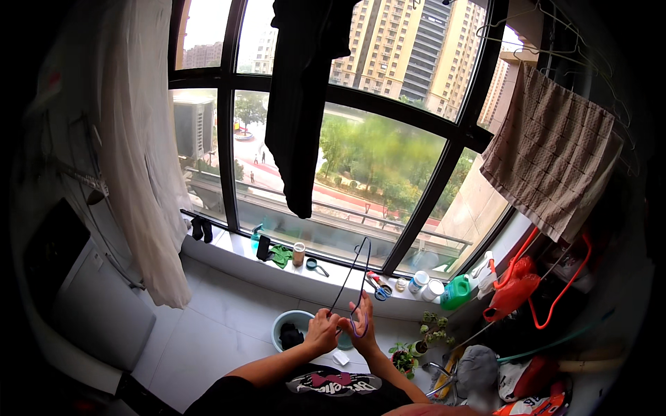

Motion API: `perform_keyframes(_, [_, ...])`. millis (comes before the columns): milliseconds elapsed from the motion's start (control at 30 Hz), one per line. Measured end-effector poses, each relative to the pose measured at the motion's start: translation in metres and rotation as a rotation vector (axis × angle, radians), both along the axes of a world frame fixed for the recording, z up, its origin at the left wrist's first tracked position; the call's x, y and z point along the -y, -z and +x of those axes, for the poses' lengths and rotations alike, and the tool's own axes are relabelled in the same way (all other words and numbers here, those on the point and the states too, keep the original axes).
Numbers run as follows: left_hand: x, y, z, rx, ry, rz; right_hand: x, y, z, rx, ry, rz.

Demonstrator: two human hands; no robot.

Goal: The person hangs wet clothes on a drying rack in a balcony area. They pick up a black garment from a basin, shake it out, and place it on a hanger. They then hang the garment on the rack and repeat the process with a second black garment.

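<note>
In front of my chest, both hands are on a thin clothes hanger (366, 260), dark along most of its length and purplish near its lower end. My left hand (322, 332) is closed on one side of the wire, its fingers curled. My right hand (363, 331) has its thumb and fingers around the purplish part; its fingertips point up. Below and left of them, a pale blue basin (275, 330) on the floor holds a black cloth (291, 337). A small white object (340, 358) lies on the floor below my hands.
Along the windowsill stand a jar (298, 254), a magnifier-shaped item (317, 267), scissors (381, 291), white tubs (418, 281) and a green bottle (456, 292). Black clothing (300, 104) hangs ahead, a brown towel (551, 152) right, a pale curtain (135, 139) left. Potted plants (403, 360) stand lower right.
</note>
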State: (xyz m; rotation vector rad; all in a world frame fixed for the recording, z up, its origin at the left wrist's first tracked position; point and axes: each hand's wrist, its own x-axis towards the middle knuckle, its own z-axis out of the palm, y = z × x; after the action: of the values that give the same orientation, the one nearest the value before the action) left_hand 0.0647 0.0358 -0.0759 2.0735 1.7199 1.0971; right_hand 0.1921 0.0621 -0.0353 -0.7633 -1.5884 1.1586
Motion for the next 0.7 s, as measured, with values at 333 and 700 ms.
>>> perform_keyframes(333, [0.016,-0.019,-0.008,-0.062,0.108,0.118,0.008,0.003,-0.019,-0.154,-0.133,0.016])
perform_keyframes(700, [0.015,-0.007,-0.018,-0.022,0.066,0.083,-0.002,0.005,-0.035,-0.021,-0.177,-0.018])
